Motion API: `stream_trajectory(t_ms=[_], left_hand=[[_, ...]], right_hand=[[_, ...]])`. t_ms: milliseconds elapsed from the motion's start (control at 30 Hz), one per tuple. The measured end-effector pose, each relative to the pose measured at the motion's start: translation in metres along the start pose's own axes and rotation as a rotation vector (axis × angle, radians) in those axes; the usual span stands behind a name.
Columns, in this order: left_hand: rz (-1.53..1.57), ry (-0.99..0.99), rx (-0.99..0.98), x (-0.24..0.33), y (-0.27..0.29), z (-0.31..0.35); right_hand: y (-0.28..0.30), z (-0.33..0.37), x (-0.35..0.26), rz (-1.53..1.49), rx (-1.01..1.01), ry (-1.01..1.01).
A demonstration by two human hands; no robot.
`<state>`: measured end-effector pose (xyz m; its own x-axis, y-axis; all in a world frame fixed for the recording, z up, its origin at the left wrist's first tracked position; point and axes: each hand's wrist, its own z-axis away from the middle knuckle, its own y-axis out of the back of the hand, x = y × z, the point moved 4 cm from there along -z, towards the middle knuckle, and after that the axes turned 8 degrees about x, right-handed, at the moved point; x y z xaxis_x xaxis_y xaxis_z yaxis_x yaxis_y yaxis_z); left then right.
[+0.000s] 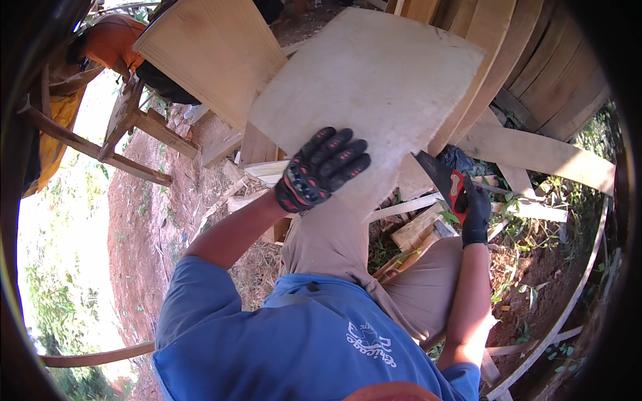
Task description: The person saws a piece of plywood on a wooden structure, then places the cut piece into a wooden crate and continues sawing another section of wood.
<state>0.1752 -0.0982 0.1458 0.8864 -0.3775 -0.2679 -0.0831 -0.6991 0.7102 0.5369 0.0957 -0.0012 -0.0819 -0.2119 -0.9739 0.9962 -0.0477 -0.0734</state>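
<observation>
Here's the left hand (pixel 324 167), gloved in black, laid across the pale board (pixel 374 80) by its left edge, towards the near end, fingers extended and open, gripping nothing! Over at the board's right edge, the right hand (pixel 476 210) has its fingers closed firmly round the red handle (pixel 457 195) of the saw (pixel 438 175). The blade points in at that edge, its tip right beside it; contact, you can't tell! Beyond the far-left edge stands a wooden panel (pixel 214 57), and further left a person in orange (pixel 115 43) bends low.
</observation>
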Motion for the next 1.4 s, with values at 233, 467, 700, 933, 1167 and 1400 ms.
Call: stream_trajectory(t_ms=[233,467,700,933,1167,1400], left_hand=[[0.463,0.597,0.289,0.062,-0.052,-0.127],[0.725,0.881,0.134,0.105,-0.065,-0.206],[0.587,0.783,0.440,0.119,-0.044,-0.224],[0.636,0.375,0.225,0.037,-0.038,-0.136],[0.180,0.478,0.031,-0.136,-0.031,-0.052],[0.317,0.680,-0.569,-0.198,-0.006,-0.109]], right_hand=[[-0.032,0.026,-0.008,0.367,-0.124,0.588],[-0.060,0.075,-0.031,0.743,-0.347,0.650],[-0.040,0.088,-0.024,0.657,-0.145,0.704],[-0.014,0.098,-0.107,0.149,-0.037,0.343],[0.023,0.063,-0.161,0.156,-0.251,0.202],[0.002,0.039,-0.163,0.214,-0.196,0.202]])
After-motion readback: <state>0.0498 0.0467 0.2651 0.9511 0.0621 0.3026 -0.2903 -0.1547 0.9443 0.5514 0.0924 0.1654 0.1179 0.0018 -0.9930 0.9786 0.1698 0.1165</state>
